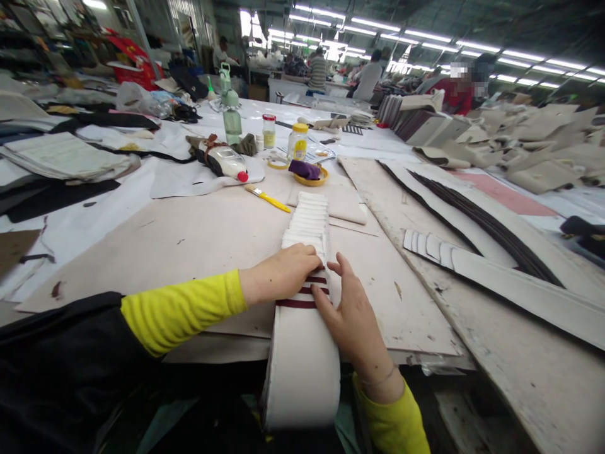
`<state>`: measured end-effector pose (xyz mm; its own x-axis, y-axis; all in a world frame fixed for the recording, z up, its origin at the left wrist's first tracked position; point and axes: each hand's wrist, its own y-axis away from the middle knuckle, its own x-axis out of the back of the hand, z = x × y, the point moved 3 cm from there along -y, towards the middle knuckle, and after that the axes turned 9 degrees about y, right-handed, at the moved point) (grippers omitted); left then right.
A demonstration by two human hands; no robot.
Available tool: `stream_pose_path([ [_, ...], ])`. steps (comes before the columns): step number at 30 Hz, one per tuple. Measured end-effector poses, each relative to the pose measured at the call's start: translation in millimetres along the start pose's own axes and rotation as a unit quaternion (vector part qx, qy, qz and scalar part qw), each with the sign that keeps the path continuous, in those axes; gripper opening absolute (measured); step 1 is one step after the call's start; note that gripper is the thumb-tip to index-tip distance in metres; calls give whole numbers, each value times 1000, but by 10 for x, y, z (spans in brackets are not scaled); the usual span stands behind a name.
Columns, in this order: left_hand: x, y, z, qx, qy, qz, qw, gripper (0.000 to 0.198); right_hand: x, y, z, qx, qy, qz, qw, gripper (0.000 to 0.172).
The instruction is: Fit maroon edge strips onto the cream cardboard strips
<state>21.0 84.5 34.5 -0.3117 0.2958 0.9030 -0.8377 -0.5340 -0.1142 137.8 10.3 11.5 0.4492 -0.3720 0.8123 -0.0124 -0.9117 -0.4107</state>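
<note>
A fanned stack of long white strips (pixel 305 372) lies in front of me, its near end hanging past the table edge. Several dark red bands (pixel 297 304) cross it where the layers step back. My left hand (pixel 288 271) lies across the stack from the left, fingers bent together and pressed on the strips; the fingertips are partly hidden. On the right side my right hand (pixel 352 315) has its thumb on the dark red bands. Its fingers are spread and raised, with nothing seen between them.
Beyond the stack lie a yellow-handled brush (pixel 268 198) and a yellow bowl (pixel 314 178) holding a purple cloth (pixel 304 169). Jars (pixel 297 144) and a green spray bottle (pixel 232 120) stand farther back. More white strips (pixel 501 287) lie on a board at right. People work in the background.
</note>
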Motion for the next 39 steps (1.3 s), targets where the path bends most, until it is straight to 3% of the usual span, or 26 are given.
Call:
stream_pose_path([
  [8,-60,63,-29,-13,24,24,999,19,-40,-59,30,22,-13,-33,999,63],
  [14,-36,75,-19,-2,18,30,999,20,-5,-97,-17,73,53,-33,995,55],
  [21,120,323,-239,32,101,47,993,28,25,-145,-56,109,105,-95,984,47],
  [26,130,418,-310,46,143,63,987,28,1,-244,-147,129,126,-110,977,37],
  [34,93,384,-338,43,140,61,987,28,-84,-376,-248,162,64,-151,973,24],
  [39,95,414,-290,25,112,56,992,20,-68,-364,-311,178,121,-160,963,19],
])
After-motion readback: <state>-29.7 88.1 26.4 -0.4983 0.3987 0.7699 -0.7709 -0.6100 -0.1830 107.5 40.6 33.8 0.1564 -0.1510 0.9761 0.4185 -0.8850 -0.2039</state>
